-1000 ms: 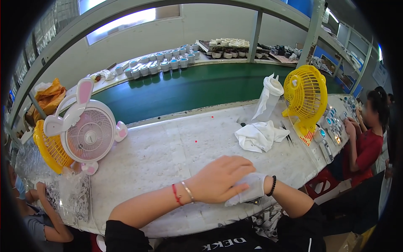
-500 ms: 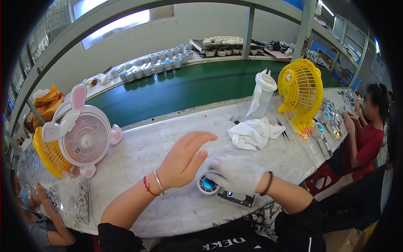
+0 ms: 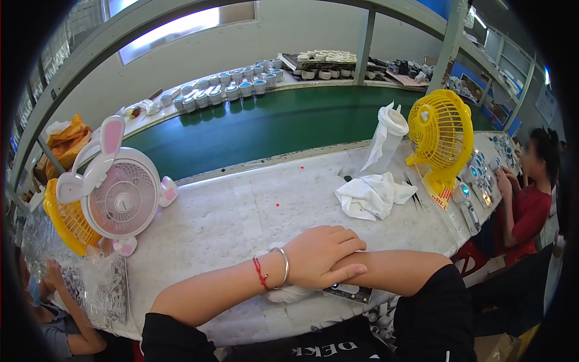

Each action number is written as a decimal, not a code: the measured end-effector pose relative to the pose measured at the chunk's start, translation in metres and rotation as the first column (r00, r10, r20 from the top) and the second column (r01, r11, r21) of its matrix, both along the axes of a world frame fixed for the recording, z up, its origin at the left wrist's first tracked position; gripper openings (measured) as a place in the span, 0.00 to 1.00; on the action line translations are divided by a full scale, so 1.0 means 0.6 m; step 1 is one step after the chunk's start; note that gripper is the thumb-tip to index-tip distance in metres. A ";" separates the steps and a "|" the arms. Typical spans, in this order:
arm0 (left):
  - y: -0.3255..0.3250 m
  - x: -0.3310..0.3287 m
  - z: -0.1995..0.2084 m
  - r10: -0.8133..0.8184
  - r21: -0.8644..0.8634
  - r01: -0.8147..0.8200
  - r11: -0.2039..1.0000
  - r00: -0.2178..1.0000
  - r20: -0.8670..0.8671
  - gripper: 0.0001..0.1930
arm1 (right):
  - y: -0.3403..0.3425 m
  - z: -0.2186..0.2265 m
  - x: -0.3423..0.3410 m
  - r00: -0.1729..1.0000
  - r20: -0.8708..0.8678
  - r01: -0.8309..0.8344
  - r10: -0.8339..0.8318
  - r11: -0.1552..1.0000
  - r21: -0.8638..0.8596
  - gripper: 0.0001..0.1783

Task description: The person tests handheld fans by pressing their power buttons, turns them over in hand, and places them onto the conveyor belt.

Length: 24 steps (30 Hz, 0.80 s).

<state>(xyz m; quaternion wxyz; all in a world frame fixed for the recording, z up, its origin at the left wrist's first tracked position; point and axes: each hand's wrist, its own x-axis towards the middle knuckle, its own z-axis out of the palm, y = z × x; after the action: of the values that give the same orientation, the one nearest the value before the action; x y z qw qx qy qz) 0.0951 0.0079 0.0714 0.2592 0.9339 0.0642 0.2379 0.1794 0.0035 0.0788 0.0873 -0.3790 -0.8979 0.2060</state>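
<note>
My left hand (image 3: 318, 256), bare and wearing a silver bangle and a red cord bracelet, lies across my right wrist with its fingers closed over it. My right hand (image 3: 291, 294) is in a white glove and mostly hidden beneath my left wrist. Only a strip of glove shows, so its fingers cannot be made out. A small device with a dark panel (image 3: 351, 293) lies on the table just under my right forearm. The rest of that device is covered by my arms.
A white rabbit-eared fan (image 3: 123, 199) stands left, overlapping a yellow fan (image 3: 72, 223). Right are a white cloth (image 3: 375, 196), tweezers (image 3: 413, 188), a wrapped white container (image 3: 386, 142) and another yellow fan (image 3: 443, 136). Beyond runs a green conveyor belt (image 3: 259, 130). Co-workers sit both sides.
My left hand has come down and right, onto my right wrist. My gloved right hand has moved left and lower, beneath my left arm. The device's round blue-centred head is now hidden.
</note>
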 end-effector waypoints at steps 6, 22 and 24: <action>0.010 -0.007 -0.007 0.049 -0.076 -0.044 0.996 0.996 0.074 0.20 | 0.021 -0.015 -0.010 1.000 -0.023 -0.009 0.008 1.000 -0.027 0.12; 0.007 -0.016 0.001 0.009 -0.043 -0.004 0.999 0.990 0.138 0.22 | 0.028 -0.069 -0.020 0.995 -0.096 0.002 -0.018 0.987 -0.159 0.12; 0.002 -0.014 0.000 0.030 -0.034 -0.025 0.999 0.990 0.138 0.22 | 0.024 -0.076 -0.022 0.994 -0.109 0.000 -0.019 0.985 -0.172 0.12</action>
<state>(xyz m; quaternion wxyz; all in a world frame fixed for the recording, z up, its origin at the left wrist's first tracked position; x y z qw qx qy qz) 0.0870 0.0091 0.0714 0.2746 0.9099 0.0629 0.3045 0.1664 0.0180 0.0331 0.1045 -0.3773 -0.8690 0.3026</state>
